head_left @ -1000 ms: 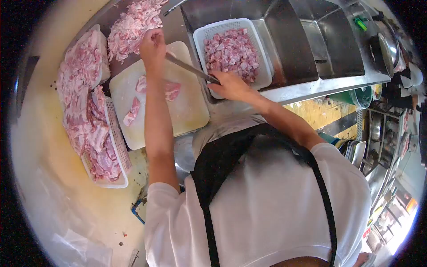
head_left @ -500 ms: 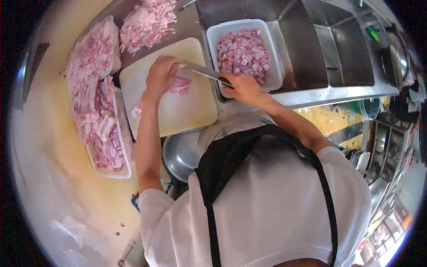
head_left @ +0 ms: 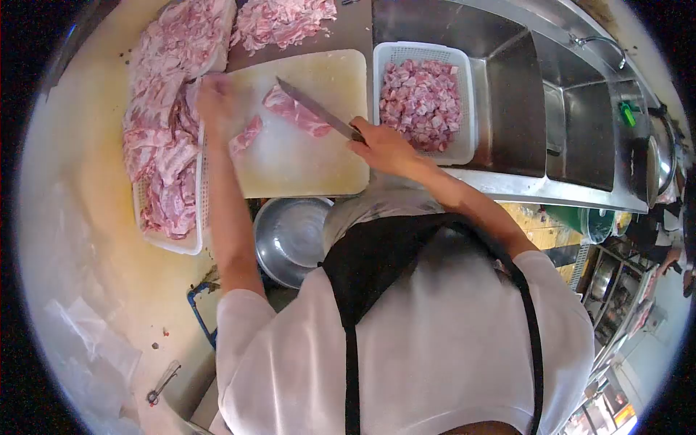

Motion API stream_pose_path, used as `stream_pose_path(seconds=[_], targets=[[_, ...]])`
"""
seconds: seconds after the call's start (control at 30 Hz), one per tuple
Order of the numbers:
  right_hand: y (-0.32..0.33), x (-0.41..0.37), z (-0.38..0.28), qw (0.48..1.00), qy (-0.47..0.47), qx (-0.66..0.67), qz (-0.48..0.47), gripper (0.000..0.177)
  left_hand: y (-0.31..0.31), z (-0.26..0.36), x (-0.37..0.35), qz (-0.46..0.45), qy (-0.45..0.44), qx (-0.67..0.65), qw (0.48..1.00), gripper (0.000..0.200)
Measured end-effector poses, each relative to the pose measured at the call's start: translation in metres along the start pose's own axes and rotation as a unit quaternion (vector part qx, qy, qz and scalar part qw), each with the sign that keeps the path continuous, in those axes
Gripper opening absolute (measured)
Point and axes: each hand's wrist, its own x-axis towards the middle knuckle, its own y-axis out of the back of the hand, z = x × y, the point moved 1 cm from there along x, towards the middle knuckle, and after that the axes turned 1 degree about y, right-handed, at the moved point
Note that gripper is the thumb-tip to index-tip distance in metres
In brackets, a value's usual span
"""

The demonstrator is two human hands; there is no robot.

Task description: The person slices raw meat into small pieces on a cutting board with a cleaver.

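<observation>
My right hand (head_left: 380,145) is closed round the handle of a knife (head_left: 319,109), whose blade points up-left over a piece of meat (head_left: 293,112) on the cutting board (head_left: 319,167). A smaller meat strip (head_left: 246,135) lies left of that piece. At the board's left edge, beside the meat-filled basket (head_left: 190,243), my left hand (head_left: 215,98) is smeared by motion, so its fingers cannot be made out. Right of the board stands a white basket (head_left: 466,109) holding cubed meat (head_left: 420,101).
A heap of trimmings (head_left: 283,18) lies behind the board, and a large pile of sliced meat (head_left: 174,43) is at the back left. A metal bowl (head_left: 290,239) sits below the board's front edge. Steel sinks (head_left: 507,94) are on the right.
My left hand has moved left from the meat on the board to the board's left edge. The knife has come down across the meat piece. The whole view has shifted.
</observation>
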Motion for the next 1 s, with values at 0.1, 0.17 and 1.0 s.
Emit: stream_pose_path(seconds=[0.1,0.17,1.0], targets=[[-0.009,0.018,-0.005,0.999,0.036,-0.012,-0.013,0.036,-0.072,-0.010,-0.082,-0.086,0.051,-0.076,0.992,0.035],[-0.009,0.025,-0.009,0.997,0.067,-0.027,-0.006,0.036,-0.072,0.010,-0.088,-0.065,0.068,-0.091,0.991,0.037],[0.001,-0.002,-0.029,0.971,-0.098,-0.164,-0.143,0.040,-0.092,-0.008,-0.072,-0.133,0.193,0.013,0.972,0.035]])
